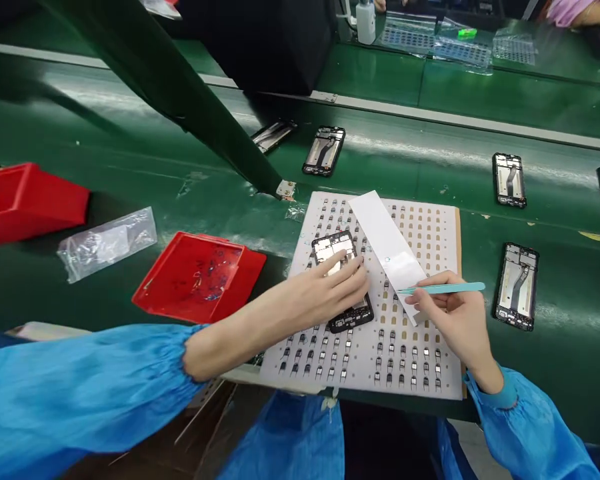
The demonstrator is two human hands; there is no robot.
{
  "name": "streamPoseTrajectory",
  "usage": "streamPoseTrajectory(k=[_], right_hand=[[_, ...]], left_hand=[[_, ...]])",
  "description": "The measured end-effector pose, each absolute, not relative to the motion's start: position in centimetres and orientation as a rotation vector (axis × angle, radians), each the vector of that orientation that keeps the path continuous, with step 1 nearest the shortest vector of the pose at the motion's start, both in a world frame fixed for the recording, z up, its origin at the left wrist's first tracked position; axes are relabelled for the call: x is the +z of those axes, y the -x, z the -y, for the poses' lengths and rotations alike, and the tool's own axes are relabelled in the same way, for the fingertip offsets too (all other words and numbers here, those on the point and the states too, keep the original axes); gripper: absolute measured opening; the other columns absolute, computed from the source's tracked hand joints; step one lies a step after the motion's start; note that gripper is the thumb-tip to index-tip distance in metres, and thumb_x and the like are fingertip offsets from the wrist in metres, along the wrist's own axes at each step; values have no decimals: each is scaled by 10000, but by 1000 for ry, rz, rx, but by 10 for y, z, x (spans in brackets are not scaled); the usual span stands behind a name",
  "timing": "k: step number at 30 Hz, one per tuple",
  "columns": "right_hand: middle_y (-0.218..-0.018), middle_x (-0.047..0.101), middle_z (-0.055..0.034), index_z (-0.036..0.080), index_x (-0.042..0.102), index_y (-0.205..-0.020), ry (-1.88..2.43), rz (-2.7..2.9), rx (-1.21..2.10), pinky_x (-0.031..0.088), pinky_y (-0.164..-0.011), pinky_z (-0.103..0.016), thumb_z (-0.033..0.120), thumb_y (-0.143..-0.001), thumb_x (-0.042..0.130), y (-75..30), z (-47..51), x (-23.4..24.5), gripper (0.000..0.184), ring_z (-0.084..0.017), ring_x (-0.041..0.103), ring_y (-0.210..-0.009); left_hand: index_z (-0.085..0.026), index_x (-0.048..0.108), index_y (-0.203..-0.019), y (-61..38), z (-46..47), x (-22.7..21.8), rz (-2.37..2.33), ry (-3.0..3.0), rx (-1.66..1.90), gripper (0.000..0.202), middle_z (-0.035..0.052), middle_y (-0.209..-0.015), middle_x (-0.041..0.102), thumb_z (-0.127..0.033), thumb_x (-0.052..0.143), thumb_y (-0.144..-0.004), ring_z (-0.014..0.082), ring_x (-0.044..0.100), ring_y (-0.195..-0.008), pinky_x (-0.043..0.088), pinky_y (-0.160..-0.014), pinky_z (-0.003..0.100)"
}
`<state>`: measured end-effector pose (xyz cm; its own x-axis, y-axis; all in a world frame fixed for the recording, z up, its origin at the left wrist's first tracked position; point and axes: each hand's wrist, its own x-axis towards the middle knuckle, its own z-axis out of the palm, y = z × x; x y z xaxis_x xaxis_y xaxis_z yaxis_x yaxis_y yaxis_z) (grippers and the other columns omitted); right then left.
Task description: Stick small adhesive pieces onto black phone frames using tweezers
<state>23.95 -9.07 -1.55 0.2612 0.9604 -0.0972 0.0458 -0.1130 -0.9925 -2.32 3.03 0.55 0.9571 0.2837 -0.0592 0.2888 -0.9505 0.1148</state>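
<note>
My left hand (pixel 333 288) lies across a black phone frame (pixel 351 323), its fingers curled over the middle and far edge; my thumb is hidden. The frame rests at a slant on a white board (pixel 363 370) set with rows of small metal parts. In my right hand (pixel 453 313) is a pair of teal tweezers (pixel 457 288), pinched between thumb and fingers and pointing left. Their tips meet a glossy white strip (pixel 387 233) that lies diagonally over the board. Whether the tips grip anything is too small to tell.
Further phone frames lie on the green bench, one (pixel 517 287) right of the board and another (pixel 324 151) behind it. Red bins (pixel 155 293) and a clear plastic bag (pixel 110 241) are at left. A dark green post (pixel 205 127) slants down behind the board.
</note>
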Motion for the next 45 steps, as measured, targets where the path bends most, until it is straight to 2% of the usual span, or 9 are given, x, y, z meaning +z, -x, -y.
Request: streamPoseTrajectory(k=[4,7,10,19,31,37,41,43,45], right_hand=[[-877,833,-64,226,747,-962,1475,990,1065,754,-747,-390,433,-933,855,-228,84,-30,235,-293,868,-875],[-878,826,-59,230,737,-964,1512,986,1051,753,-739,-383,418,-937,852,-227,83,-36,222,-298,869,-889],[-888,816,-57,229,735,-967,1544,1011,1041,749,-734,-376,405,-943,848,-228,82,-36,211,-299,868,-897],[-900,808,-50,225,753,-983,1576,978,1021,748,-725,-369,361,-943,852,-227,82,-35,173,-273,862,-851],[-885,815,-57,233,755,-957,1601,1022,1005,745,-742,-383,385,-943,851,-226,82,-32,181,-283,861,-866],[-864,828,-54,234,771,-938,1598,992,991,746,-740,-375,392,-916,879,-225,80,-31,193,-277,864,-836],[-815,841,-56,220,779,-928,1541,910,1054,749,-767,-369,405,-905,897,-226,82,-22,220,-269,866,-798],[-780,839,-53,218,788,-926,1520,886,1112,744,-716,-337,398,-904,904,-225,85,-14,215,-262,862,-762],[-766,838,-46,223,795,-922,1498,876,1177,732,-665,-302,380,-911,903,-222,89,-7,190,-251,859,-738]], left_hand=[[-378,492,-1575,24,-12,-3,-538,-2988,-24,829,32,-1648,544,52,623,-878,291,461,-1590,399,-1342,547],[-263,499,-1574,23,2,-6,-539,-2999,11,794,113,-1685,496,-12,696,-847,357,418,-1609,374,-1332,593],[-204,519,-1553,21,14,-13,-577,-2956,2,754,152,-1649,533,-105,747,-842,404,418,-1597,351,-1315,653],[-189,592,-1487,17,24,-24,-717,-2867,136,562,132,-1627,561,-105,654,-934,384,447,-1577,412,-1273,630],[-180,610,-1450,16,24,-29,-722,-2847,224,543,123,-1595,593,-116,685,-916,383,461,-1562,428,-1262,614],[-172,636,-1401,14,23,-28,-724,-2736,335,472,136,-1546,622,-61,611,-943,391,498,-1524,427,-1240,651],[-216,636,-1378,8,18,-26,-844,-2381,686,403,74,-1378,713,-40,525,-1033,259,633,-1347,523,-1158,507],[-218,647,-1347,4,17,-24,-865,-2252,881,330,59,-1293,740,-72,568,-1061,214,676,-1243,553,-1101,435],[-221,676,-1269,1,17,-22,-830,-2218,1011,262,36,-1209,769,-84,638,-1049,204,696,-1203,537,-1117,430]])
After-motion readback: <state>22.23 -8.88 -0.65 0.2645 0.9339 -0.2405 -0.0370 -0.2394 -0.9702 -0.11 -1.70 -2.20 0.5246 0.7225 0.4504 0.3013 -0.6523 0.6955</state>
